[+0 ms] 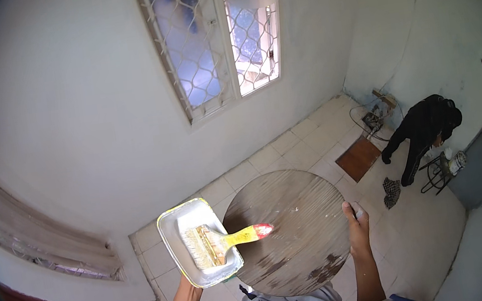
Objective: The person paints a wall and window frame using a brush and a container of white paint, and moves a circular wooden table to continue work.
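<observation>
A white paint tray (173,246) with a yellow-smeared rim is held at the left by my left hand (191,284), whose fingers are hidden beneath it. In the tray lies a wide paintbrush (238,237) with pale, paint-caked bristles; its yellow, red-tipped handle points right. Behind the handle is a round wooden top (294,223), worn and grey-brown with dark stains near its lower edge. My right hand (358,226) is closed on the right rim of this top, thumb upward. The tray overlaps its left edge; what supports it is hidden.
A person in black (428,124) bends over at the right, beside a small stool (438,174) with containers on it. A brown board (358,158), a checkered cloth (391,192) and cables (366,123) lie on the tiles. A grilled window (220,42) is in the pale wall ahead.
</observation>
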